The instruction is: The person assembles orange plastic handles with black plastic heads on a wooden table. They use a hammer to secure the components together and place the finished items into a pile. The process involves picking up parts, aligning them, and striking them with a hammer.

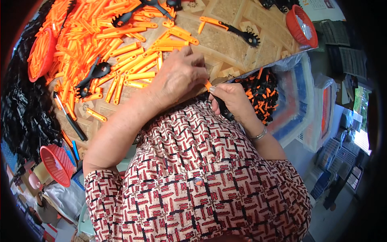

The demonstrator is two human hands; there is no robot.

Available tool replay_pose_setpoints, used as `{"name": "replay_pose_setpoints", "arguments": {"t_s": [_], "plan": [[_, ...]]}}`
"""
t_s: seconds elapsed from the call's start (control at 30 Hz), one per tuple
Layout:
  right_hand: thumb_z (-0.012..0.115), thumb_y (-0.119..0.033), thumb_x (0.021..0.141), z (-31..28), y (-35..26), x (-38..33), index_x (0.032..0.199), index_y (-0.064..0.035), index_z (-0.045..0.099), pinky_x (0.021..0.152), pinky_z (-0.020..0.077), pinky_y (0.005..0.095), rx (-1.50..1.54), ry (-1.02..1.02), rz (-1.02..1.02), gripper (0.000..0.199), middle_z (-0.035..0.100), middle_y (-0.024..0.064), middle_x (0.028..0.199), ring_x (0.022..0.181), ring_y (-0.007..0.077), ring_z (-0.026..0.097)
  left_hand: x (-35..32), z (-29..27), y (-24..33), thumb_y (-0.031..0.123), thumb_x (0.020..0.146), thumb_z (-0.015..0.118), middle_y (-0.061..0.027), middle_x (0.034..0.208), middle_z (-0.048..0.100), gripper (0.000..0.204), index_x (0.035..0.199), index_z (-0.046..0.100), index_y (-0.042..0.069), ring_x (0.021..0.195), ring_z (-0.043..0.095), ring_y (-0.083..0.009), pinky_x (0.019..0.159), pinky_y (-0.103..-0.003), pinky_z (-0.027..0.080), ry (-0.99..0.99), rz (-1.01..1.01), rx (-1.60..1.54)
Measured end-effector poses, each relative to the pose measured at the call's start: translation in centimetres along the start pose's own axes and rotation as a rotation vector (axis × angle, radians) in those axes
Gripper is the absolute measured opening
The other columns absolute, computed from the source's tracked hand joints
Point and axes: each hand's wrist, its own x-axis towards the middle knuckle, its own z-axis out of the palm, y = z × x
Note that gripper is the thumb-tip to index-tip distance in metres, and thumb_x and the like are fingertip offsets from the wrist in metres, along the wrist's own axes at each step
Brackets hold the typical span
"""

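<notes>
Nearby, toward one o'clock, the right hand pinches a black utensil and the left hand is curled closed on an orange handle: apparently the joining step, next calling for a straight, firm push; beyond, at ten o'clock, loose handles lie heaped

Small assembly workshop, by the look of it
A great heap of loose orange handles covers much of a patterned table, black utensils scattered among them; black-and-orange pieces lie massed beside its edge, and grey slatted racks stand stacked further off
</notes>
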Motion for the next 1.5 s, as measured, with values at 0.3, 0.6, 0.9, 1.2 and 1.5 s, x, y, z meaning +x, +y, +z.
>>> {"name": "replay_pose_setpoints", "arguments": {"t_s": [0.3, 0.6, 0.9, 1.2, 1.5], "plan": [[0.065, -0.023, 0.103, -4.6, -2.8, -1.6, 0.085, 0.0016, 0.072, 0.051, 0.0489, 0.0225, -0.231, 0.185, -0.28, 0.031, 0.068, 0.0042, 0.064, 0.054, 0.0085, 0.063, -1.1, -4.7, -3.9, 0.009, 0.087, 0.076, -0.0073, 0.113, 0.067, 0.027, 0.114, 0.076, 0.011, 0.105, 0.06, -0.0299, 0.09, -0.039, 0.053, 0.382, -0.243, 0.196], [0.061, -0.022, 0.106, -3.7, -3.9, 1.3, 0.09, 0.002, 0.07, 0.054, 0.0478, 0.0219, -0.127, 0.091, -0.22, 0.03, 0.068, 0.0049, 0.067, 0.056, 0.0092, 0.062, 1.8, -3.2, -6.4, 0.011, 0.088, 0.072, -0.0045, 0.108, 0.066, 0.017, 0.105, 0.072, 0.012, 0.103, 0.06, -0.0288, 0.085, -0.041, 0.052, 0.222, -0.118, 0.557], [0.062, -0.023, 0.105, -2.9, -1.4, 0.8, 0.09, 0.0021, 0.071, 0.053, 0.0477, 0.0233, -0.067, 0.096, -0.265, 0.031, 0.067, 0.0058, 0.066, 0.054, 0.0109, 0.061, -1.0, -5.1, -8.7, 0.013, 0.088, 0.074, -0.0041, 0.11, 0.066, 0.021, 0.109, 0.071, 0.01, 0.105, 0.06, -0.0277, 0.09, -0.039, 0.053, 0.275, -0.237, 0.42], [0.069, -0.029, 0.095, -1.8, -5.2, 2.0, 0.081, -0.006, 0.067, 0.06, 0.048, 0.044, -1.039, 0.446, -0.803, 0.027, 0.065, 0.0094, 0.069, 0.065, 0.032, 0.065, 1.1, -5.5, -6.6, 0.01, 0.086, 0.073, -0.0044, 0.107, 0.064, 0.016, 0.101, 0.068, 0.009, 0.106, 0.057, -0.0289, 0.086, -0.041, 0.051, 0.172, -0.211, 0.377], [0.067, -0.029, 0.095, -2.9, -6.8, 5.1, 0.083, -0.0058, 0.068, 0.068, 0.0495, 0.0445, -1.209, 0.308, -0.99, 0.026, 0.063, 0.0151, 0.076, 0.073, 0.0351, 0.064, -6.4, -7.0, -3.3, 0.013, 0.092, 0.076, -0.0057, 0.093, 0.067, 0.016, 0.104, 0.069, 0.004, 0.086, 0.059, -0.0194, 0.077, -0.033, 0.049, 0.547, -0.613, -0.086]]}}
